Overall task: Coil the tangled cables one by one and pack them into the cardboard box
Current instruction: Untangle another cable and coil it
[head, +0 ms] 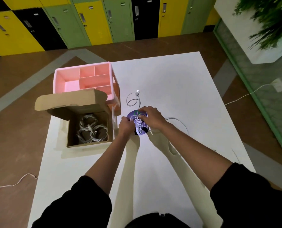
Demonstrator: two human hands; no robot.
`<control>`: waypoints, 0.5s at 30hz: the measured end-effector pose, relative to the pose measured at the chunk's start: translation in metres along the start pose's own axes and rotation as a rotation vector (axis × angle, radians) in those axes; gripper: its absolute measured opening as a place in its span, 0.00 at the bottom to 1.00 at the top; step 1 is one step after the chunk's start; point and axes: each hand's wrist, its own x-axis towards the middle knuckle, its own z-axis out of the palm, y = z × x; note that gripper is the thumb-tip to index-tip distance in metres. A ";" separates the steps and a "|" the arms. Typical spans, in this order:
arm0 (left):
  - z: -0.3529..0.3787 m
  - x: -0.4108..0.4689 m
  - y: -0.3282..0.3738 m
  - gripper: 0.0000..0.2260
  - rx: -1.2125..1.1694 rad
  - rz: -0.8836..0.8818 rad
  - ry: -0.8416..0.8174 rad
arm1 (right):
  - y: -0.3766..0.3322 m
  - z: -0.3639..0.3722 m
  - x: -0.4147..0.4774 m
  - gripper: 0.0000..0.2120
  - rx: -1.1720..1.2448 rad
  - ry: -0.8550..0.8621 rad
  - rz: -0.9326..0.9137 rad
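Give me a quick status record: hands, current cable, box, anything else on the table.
left hand: pinching the white cable over a round purple object
right hand: gripping the same cable, close beside the left
cable end: looped loose on the table beyond the hands
cardboard box: open, left of the hands, coiled cables inside
pink tray: behind the box, no cables seen in its compartments
step: coiling unfinished, this cable not yet boxed

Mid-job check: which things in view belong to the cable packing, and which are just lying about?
Job: white cable, gripped by left hand and right hand; cardboard box; coiled cables inside it.
Lying about: pink divided tray; purple round item under the hands; white cord on the floor.
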 end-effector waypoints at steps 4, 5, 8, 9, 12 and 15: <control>-0.004 -0.004 0.007 0.16 -0.281 -0.045 -0.029 | 0.005 -0.008 -0.008 0.17 -0.106 -0.026 -0.018; -0.006 -0.007 0.008 0.17 -0.331 -0.021 -0.034 | 0.008 -0.011 -0.011 0.16 -0.141 -0.051 -0.031; -0.013 -0.013 0.014 0.16 -0.492 0.044 -0.101 | 0.017 -0.017 -0.024 0.16 -0.161 -0.111 -0.061; -0.016 -0.017 0.019 0.16 -0.523 0.053 -0.128 | 0.018 -0.019 -0.029 0.16 -0.132 -0.114 -0.075; -0.022 -0.030 0.030 0.16 -0.581 0.088 -0.176 | 0.017 -0.028 -0.046 0.14 0.046 -0.119 -0.140; -0.027 -0.048 0.035 0.16 -0.688 0.144 -0.234 | 0.008 -0.042 -0.068 0.15 0.182 -0.180 -0.189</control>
